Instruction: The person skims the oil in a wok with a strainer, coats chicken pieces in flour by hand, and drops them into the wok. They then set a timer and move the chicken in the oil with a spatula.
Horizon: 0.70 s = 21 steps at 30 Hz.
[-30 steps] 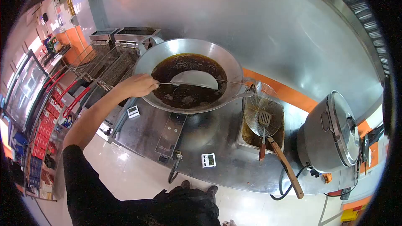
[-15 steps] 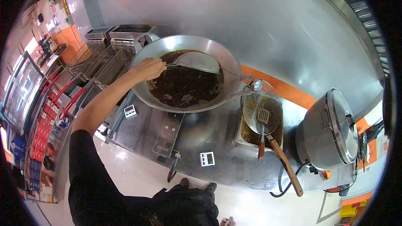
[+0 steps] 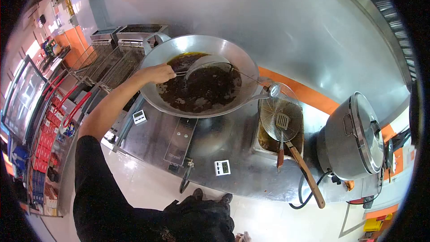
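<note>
My left hand (image 3: 163,73) is closed around the handle of a round fine-mesh strainer (image 3: 207,59). The strainer tilts in the dark, bubbling oil (image 3: 201,89) of a big metal wok (image 3: 154,96), with part of its mesh under the surface. A dial thermometer (image 3: 274,91) sits by the wok's right handle, and its long stem reaches over the oil. Only a small bit of what seems to be my right hand (image 3: 244,237) shows at the bottom edge; its fingers cannot be made out.
Right of the wok, a wire skimmer (image 3: 268,117) and a slotted turner (image 3: 282,121) lie across a metal tray (image 3: 268,153). A large lidded pot (image 3: 336,139) stands farther right. Two white timers (image 3: 222,167) lie on the steel counter. Fryer baskets (image 3: 117,69) are at left.
The strainer has tilted and its mesh now dips into the oil, where before its grey face showed. My left hand has shifted slightly left and still grips the handle.
</note>
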Tool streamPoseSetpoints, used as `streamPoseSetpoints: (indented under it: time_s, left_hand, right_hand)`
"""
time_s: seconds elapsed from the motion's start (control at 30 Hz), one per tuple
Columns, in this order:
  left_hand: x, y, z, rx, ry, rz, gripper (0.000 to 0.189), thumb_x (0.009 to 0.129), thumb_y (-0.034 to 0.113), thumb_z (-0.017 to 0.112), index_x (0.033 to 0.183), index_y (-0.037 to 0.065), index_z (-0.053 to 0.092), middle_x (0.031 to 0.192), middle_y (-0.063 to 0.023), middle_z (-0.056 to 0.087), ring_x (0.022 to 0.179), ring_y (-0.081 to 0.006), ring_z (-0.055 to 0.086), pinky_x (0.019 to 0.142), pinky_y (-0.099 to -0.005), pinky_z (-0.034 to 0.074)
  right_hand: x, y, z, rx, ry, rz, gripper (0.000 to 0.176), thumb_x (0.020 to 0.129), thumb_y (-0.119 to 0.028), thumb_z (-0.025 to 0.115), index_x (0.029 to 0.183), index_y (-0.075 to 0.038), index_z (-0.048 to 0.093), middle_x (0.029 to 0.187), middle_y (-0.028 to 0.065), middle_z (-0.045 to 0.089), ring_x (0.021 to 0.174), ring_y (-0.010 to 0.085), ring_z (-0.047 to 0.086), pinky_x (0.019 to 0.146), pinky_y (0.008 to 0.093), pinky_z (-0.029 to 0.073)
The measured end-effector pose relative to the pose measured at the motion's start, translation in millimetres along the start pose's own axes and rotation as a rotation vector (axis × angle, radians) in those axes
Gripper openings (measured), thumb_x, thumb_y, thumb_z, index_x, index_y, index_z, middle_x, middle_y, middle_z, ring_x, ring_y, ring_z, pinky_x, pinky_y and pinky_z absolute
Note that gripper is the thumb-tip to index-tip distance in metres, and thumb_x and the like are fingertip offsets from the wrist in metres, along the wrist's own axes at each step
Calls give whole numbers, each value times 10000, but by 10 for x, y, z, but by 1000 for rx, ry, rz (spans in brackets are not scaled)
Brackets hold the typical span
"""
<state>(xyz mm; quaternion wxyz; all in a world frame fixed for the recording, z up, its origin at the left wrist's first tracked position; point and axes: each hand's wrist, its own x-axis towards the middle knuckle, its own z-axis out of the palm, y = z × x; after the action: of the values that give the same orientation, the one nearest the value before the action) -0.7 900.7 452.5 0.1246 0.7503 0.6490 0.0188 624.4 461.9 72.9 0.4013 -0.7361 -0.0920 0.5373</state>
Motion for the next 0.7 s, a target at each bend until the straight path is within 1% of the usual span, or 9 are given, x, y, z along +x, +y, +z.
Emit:
streamPoseSetpoints:
  time_s: [0.13, 0.23, 0.3, 0.37, 0.43, 0.47, 0.53, 0.57, 0.7]
  left_hand:
    - [-249, 340, -158, -164, -144, -183, 368, 874, 268, 441, 703, -39, 551, 502, -87, 457, 396, -167, 439, 398, -345, 373]
    - [-334, 397, -176, -379, -204, -256, 336, 867, 293, 450, 816, -3, 599, 503, -16, 431, 341, -108, 380, 313, -278, 301]
    - [-413, 480, -230, -429, -239, -251, 332, 864, 301, 450, 892, 4, 596, 506, -6, 426, 341, -98, 376, 306, -262, 292]
    - [-493, 554, -312, -479, -270, -247, 347, 861, 309, 450, 968, 11, 593, 510, 4, 421, 341, -89, 371, 299, -246, 283]
    - [-554, 606, -385, -570, -371, -252, 363, 859, 309, 453, 1046, 21, 570, 525, 10, 427, 336, -82, 366, 293, -233, 274]
    - [-597, 625, -417, -569, -369, -251, 363, 859, 309, 453, 1046, 21, 570, 525, 10, 427, 336, -82, 366, 293, -233, 274]
    - [-698, 632, -457, -685, -368, -269, 366, 861, 310, 452, 1030, 8, 570, 551, 3, 428, 341, -77, 360, 284, -233, 257]
    - [-738, 614, -466, -685, -364, -269, 366, 861, 310, 452, 1030, 8, 570, 551, 3, 428, 341, -77, 360, 284, -233, 257]
    - [-925, 595, -493, -814, -398, -260, 383, 868, 314, 445, 1036, -12, 558, 585, -12, 424, 348, -66, 344, 282, -225, 241]
  right_hand:
    - [153, -13, -126, 51, -182, -71, 422, 850, -465, 453, 665, -90, 507, 514, 26, 459, 428, 156, 420, 395, 286, 368]
    - [115, -171, -108, 158, -133, 95, 398, 857, -422, 471, 729, -54, 551, 549, 32, 502, 450, 153, 460, 408, 287, 395]
    - [279, -4, -210, 141, -282, -171, 378, 863, -386, 479, 780, -30, 574, 573, 37, 528, 471, 149, 491, 427, 277, 417]
    - [374, 81, -261, 121, -296, -150, 377, 867, -383, 473, 806, -25, 576, 601, 43, 545, 492, 144, 506, 447, 262, 430]
    - [405, 172, -287, 39, -332, -504, 342, 871, -368, 471, 792, -48, 561, 634, 36, 552, 487, 140, 496, 455, 259, 419]
    - [437, 185, -320, 41, -333, -506, 342, 871, -368, 471, 792, -48, 561, 634, 36, 552, 487, 140, 496, 455, 259, 419]
    - [441, 132, -356, 114, -246, 11, 307, 883, -357, 452, 740, -96, 525, 628, 10, 525, 464, 133, 458, 453, 256, 395]
    - [450, 108, -349, 144, -223, 130, 312, 879, -367, 455, 734, -99, 520, 628, 8, 520, 468, 133, 456, 452, 256, 393]
    - [481, 107, -359, 143, -250, 127, 334, 864, -407, 464, 710, -114, 499, 629, 0, 502, 482, 134, 449, 447, 258, 382]
